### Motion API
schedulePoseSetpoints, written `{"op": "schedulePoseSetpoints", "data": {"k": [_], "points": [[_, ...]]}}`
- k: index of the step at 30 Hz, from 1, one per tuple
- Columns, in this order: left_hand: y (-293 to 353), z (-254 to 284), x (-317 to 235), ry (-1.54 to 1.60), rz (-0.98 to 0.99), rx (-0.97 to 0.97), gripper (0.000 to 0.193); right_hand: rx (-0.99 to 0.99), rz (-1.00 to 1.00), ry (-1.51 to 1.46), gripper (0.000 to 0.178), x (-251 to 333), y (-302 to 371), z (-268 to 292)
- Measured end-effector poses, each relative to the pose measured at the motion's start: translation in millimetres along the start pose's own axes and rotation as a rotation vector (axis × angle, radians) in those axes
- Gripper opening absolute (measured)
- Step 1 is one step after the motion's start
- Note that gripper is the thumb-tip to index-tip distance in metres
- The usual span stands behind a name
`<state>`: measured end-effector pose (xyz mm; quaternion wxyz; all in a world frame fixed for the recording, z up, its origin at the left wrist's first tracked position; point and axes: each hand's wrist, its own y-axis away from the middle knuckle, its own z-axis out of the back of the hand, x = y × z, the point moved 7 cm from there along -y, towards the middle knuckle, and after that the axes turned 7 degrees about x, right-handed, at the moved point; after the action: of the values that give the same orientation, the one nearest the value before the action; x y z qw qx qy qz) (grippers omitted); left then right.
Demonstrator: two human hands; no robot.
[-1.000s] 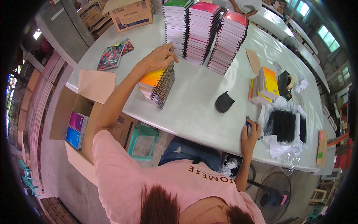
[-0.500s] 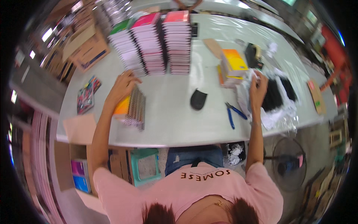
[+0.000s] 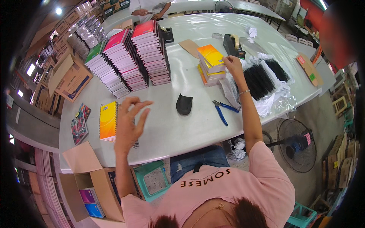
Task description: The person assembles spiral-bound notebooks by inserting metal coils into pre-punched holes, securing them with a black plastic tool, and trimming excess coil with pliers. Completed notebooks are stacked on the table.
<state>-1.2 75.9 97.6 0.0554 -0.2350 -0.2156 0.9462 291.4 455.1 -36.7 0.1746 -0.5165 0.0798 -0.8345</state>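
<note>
My left hand (image 3: 131, 123), fingers spread and holding nothing, hovers over the right side of a yellow-orange spiral notebook stack (image 3: 108, 119). It hides part of the stack's coil edge. Farther right, my right hand (image 3: 234, 67) pinches the right corner of the top yellow notebook (image 3: 210, 56) on a smaller pile. Under that notebook lie several more, some turned the other way. Black spiral coils (image 3: 259, 80) rest on crumpled white paper just right of my right wrist. Blue-handled cutters (image 3: 221, 114) lie spread below it. A black curved pad-like piece (image 3: 184, 105) sits between my hands.
Tall notebook stacks (image 3: 125, 62) with green, pink and red covers stand at the far left. A tape dispenser (image 3: 232, 45) is behind the small pile. An open carton (image 3: 97, 186) stands by the near left edge, a fan (image 3: 295, 144) at right. Another person (image 3: 150, 9) is across the table.
My right hand has gone from the white paper by the coils to the top yellow notebook. My left hand has come off its stack, fingers spreading. The whole view has shifted.
</note>
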Motion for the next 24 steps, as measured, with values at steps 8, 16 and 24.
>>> {"op": "schedulePoseSetpoints", "data": {"k": [8, 16, 24], "points": [[-18, -74, -25, 0.402, -0.022, 0.090, 0.021, -0.056, 0.025, -0.032, 0.030, -1, -9, -1], [-17, -93, -34, 0.574, 0.024, 0.166, 0.019, -0.041, 0.021, -0.006, 0.027, 0, -13, 2], [-22, -108, -34, 0.683, 0.021, 0.210, 0.019, 0.037, 0.052, 0.073, 0.020, 2, -22, 1]]}}
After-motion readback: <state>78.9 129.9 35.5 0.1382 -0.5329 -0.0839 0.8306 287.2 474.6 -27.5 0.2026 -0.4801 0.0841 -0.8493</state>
